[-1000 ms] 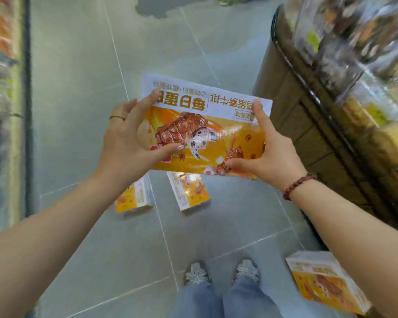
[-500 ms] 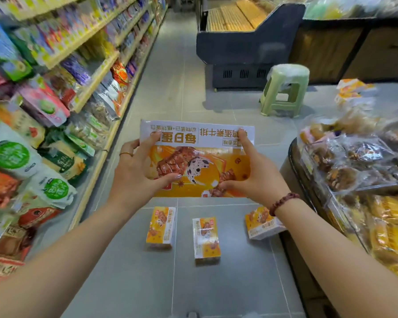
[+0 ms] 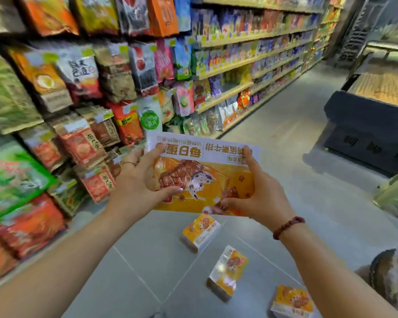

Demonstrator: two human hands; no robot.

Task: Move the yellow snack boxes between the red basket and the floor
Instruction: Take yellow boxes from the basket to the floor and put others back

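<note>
Held item: I've got 1 flat yellow-and-white cardboard snack box (image 3: 205, 177) in frame, print upside down, held clear above the grey tiled floor (image 3: 308, 157).
Left hand: left hand (image 3: 138, 182) grips the held box's left edge, thumb across the front.
Right hand: right hand (image 3: 257, 198) grips its right edge, index finger up to the top strip.
Floor boxes: 3 small yellow cardboard boxes lie on the tiles. Box A (image 3: 201, 232) is just below the held box, box B (image 3: 228, 271) further below, box C (image 3: 292, 302) below and right.
Red basket: not in view.
Surroundings: shelves of snack bags (image 3: 78, 88) left of the held box, dark display case (image 3: 365, 125) upper right.
Progress: my read is 3 on the floor and 1 in hand. I can't tell the direction or how many remain.
</note>
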